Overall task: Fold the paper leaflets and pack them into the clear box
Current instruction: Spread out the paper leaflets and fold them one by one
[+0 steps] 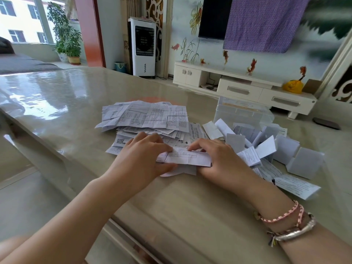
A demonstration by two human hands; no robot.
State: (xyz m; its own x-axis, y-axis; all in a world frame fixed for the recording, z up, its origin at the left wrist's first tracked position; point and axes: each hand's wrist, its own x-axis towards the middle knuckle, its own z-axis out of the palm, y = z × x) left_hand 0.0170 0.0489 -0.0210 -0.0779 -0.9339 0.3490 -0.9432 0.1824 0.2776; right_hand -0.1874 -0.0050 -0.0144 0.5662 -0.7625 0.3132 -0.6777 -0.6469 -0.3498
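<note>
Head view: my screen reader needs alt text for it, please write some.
Both hands, left hand and right hand, pinch a leaflet mid-fold on a glossy table. Unfolded leaflets lie behind; folded leaflets lie heaped to the right by a clear box.

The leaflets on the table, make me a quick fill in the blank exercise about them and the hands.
1. Both the left hand and the right hand hold one leaflet that is being ____.
2. The unfolded leaflets lie in a pile to the ____ of the clear box.
3. The folded leaflets lie heaped on the ____, in front of the box.

Missing words: folded; left; table
</note>
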